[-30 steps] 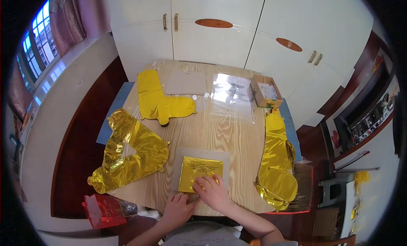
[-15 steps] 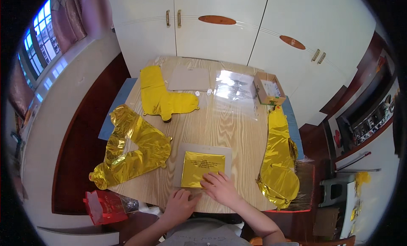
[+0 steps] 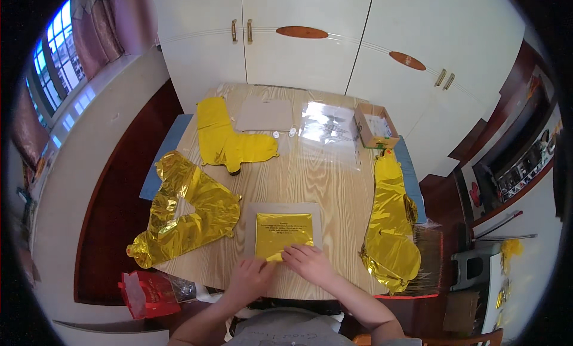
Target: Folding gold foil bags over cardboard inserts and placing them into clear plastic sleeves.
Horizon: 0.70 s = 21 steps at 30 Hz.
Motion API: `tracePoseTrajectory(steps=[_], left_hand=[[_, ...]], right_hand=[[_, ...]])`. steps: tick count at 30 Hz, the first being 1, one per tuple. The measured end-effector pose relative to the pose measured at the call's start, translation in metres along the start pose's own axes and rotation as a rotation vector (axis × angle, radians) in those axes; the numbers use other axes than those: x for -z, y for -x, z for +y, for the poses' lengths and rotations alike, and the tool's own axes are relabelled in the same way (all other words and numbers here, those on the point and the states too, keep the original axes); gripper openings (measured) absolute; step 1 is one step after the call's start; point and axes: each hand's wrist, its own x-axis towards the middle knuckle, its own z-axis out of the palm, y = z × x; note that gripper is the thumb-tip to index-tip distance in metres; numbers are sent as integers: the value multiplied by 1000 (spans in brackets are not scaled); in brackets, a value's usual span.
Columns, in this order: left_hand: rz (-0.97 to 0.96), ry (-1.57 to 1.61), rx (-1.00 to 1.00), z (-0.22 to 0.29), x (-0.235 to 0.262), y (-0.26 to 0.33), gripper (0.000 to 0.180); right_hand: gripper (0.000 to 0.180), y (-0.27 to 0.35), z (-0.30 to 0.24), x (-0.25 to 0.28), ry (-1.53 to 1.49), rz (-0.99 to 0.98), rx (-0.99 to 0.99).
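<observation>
A folded gold foil balloon [image 3: 284,228] with small dark print lies on a grey card [image 3: 318,218] near the table's front edge. My left hand [image 3: 253,277] has its fingertips closed at the balloon's lower left edge, where the foil looks slightly lifted and creased. My right hand [image 3: 307,264] rests over the lower right part of the foil, its fingers extended and lying on it. The right fingers cover that corner, and both thumbs are hard to make out.
Flat gold foil balloons lie at left [image 3: 197,212], back left [image 3: 224,140] and right [image 3: 391,232]. Along the back are a grey-beige card [image 3: 265,114], a clear plastic sheet [image 3: 328,128] and a small cardboard box [image 3: 376,126]. A red bag [image 3: 149,295] stands below the table's left corner.
My left hand has moved up from the table to the foil's lower edge, which has creased there. My right hand has shifted slightly left and down along the foil.
</observation>
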Motion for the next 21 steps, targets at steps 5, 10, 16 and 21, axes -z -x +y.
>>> tracePoseTrajectory(steps=[5,10,16,21], left_hand=[[19,-130,-116,-18,0,-46,44],[-33,-167,-155,-32,-5,-66,48],[-126,-170,-178,-45,10,-87,50],[-221,-174,-142,-51,30,-99,45]], right_hand=[[25,-11,11,14,45,70,98],[22,-23,23,27,64,90,120],[27,-62,63,63,-265,-92,-66],[31,-157,162,45,-260,-95,-233]])
